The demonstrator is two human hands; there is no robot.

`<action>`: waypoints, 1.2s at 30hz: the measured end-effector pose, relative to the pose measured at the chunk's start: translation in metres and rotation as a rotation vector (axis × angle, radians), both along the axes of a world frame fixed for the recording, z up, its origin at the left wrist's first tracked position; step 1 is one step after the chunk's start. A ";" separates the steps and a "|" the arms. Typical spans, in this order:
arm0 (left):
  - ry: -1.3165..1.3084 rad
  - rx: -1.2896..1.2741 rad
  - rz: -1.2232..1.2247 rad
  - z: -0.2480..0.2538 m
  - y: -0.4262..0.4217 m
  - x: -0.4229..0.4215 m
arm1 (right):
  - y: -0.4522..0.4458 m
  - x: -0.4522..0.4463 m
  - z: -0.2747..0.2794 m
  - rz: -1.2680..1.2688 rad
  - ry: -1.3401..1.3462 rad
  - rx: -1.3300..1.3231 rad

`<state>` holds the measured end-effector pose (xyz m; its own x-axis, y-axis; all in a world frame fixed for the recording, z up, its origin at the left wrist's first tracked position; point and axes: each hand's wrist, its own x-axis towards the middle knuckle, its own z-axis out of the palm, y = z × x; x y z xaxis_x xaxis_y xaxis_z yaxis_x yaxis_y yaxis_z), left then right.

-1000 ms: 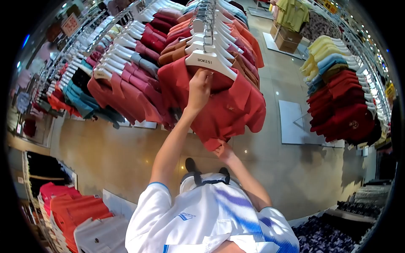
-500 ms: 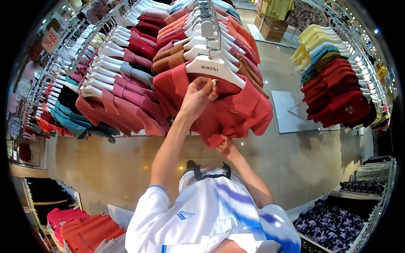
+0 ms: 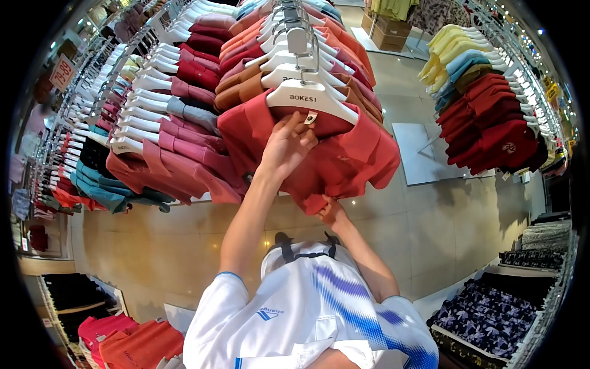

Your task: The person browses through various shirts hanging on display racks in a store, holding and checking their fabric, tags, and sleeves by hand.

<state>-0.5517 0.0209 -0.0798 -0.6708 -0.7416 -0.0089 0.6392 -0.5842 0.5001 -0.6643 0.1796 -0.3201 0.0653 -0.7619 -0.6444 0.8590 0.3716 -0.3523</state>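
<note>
A coral-red polo shirt (image 3: pixel 258 132) hangs at the front of the middle rack on a white hanger (image 3: pixel 313 98) lettered BOKESI. At its collar opening, my left hand (image 3: pixel 287 146) has its fingertips on a small white neck label (image 3: pixel 311 117) with a dark mark, too small to read. The fingers are bent around the label's left and lower edges. Lower down, my right hand (image 3: pixel 334 213) pinches the shirt's bottom edge and draws it toward me; part of its grip is hidden by the cloth.
Pink shirts (image 3: pixel 178 166) crowd the rack to the left. Dark red shirts (image 3: pixel 491 135) hang on the right rack. Folded orange clothes (image 3: pixel 141 345) and patterned dark fabric (image 3: pixel 482 320) lie low on either side. A white base panel (image 3: pixel 424 154) stands on the tiled floor (image 3: pixel 393 240).
The fingers of my left hand have loosened and shifted slightly left, and the neck label now shows its printed face. My right hand keeps its hold on the shirt's edge.
</note>
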 end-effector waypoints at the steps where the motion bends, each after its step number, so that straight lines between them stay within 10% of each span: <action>1: 0.029 0.033 -0.008 -0.002 -0.001 0.000 | 0.001 0.001 -0.001 -0.005 -0.002 0.003; 20: -0.251 -0.188 0.123 -0.001 0.014 -0.006 | -0.006 -0.002 -0.030 0.037 0.004 0.016; 23: -0.371 -0.295 0.141 -0.006 0.030 0.012 | -0.001 -0.002 -0.042 0.039 0.255 0.034; 27: -0.611 -0.466 0.188 -0.023 0.028 0.069 | 0.013 -0.023 -0.045 0.487 1.318 -0.062; 30: -0.676 -0.483 0.277 -0.019 0.027 0.102 | 0.015 -0.041 0.031 0.647 1.867 -0.318; 33: -0.800 -0.408 0.254 -0.018 0.040 0.115 | 0.020 -0.036 0.242 -0.017 1.928 -0.650; 36: -0.840 -0.413 0.195 -0.035 0.045 0.117 | -0.002 -0.059 0.308 -0.267 2.353 -0.671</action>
